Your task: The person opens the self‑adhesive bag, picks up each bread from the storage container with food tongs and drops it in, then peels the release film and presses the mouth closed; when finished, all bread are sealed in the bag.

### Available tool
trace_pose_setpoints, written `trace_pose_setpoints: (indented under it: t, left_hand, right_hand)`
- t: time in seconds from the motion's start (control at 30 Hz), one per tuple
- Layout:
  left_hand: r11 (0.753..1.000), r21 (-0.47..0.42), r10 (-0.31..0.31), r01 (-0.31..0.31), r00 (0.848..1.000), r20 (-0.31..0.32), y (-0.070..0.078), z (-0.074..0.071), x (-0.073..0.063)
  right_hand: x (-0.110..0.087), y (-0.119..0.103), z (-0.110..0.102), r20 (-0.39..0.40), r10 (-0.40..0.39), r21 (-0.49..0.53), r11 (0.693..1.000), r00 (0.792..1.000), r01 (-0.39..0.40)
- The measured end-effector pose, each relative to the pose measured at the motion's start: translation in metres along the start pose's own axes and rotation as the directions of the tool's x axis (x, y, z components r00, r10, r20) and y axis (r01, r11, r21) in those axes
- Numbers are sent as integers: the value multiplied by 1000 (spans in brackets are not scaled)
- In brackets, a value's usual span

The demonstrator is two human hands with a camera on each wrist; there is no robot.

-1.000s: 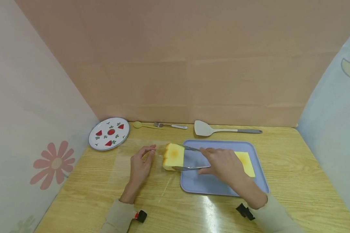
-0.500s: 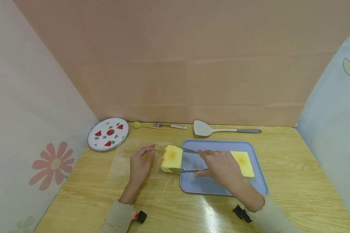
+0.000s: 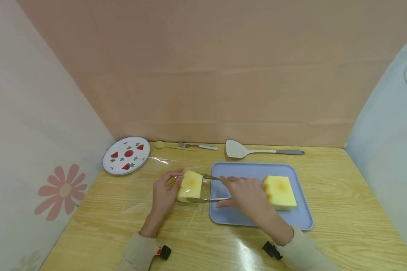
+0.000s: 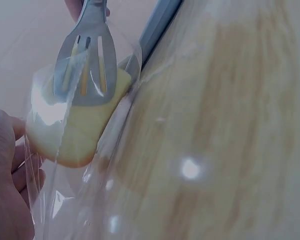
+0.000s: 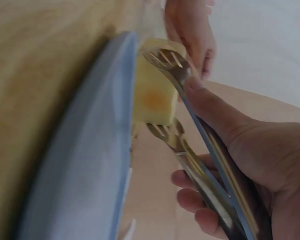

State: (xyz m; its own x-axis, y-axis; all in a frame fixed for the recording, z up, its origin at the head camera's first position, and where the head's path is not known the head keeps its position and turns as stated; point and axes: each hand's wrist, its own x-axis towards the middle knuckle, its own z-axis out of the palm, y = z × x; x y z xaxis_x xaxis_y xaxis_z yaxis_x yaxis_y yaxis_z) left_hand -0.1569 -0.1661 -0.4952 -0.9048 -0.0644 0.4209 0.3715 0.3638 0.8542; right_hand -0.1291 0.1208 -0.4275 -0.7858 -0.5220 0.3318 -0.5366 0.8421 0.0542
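Observation:
My right hand (image 3: 249,195) grips metal tongs (image 5: 212,145), whose slotted ends clasp a yellow slice of bread (image 3: 191,185) with browned edges. The bread lies inside the mouth of a clear plastic bag (image 4: 57,200), left of the tray; the film overlaps both bread and tong ends in the left wrist view. At the bag's edge, my left hand (image 3: 163,192) holds the film between thumb and fingers, right beside the bread. A second bread slice (image 3: 282,191) rests on the blue tray (image 3: 230,219), to the right of my right hand.
Along the back lie a yellow spoon (image 3: 160,145), a fork (image 3: 203,146) and a pale spatula (image 3: 236,149) with a grey handle. A white plate (image 3: 135,146) with a red fruit pattern stands at the back left. Covered walls border the wooden table (image 3: 339,195).
My right hand has moved left with the tongs and bread, carrying the slice from the tray's edge into the bag. My left hand has stayed nearly still; the second slice is more exposed.

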Motion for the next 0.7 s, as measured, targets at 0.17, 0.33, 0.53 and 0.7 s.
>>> trace_pose_setpoints:
  t: [0.17,0.33,0.53,0.7]
  left_hand:
    - [1000,-4,15,-15,1000,-18,-2,-2,0]
    - [1000,3,11,-11,999,-32,-1,-2,1]
    - [999,30,15,-14,999,-44,-2,-3,2]
    - [999,41,23,-22,1000,-20,-1,-4,2]
  right_hand:
    - [1,-7,16,-27,19,33,999,999,-18]
    - [0,-6,23,13,45,78,996,999,-46]
    - [-2,-2,25,71,67,125,989,995,-75]
    - [-5,0,29,58,65,150,986,996,-73]
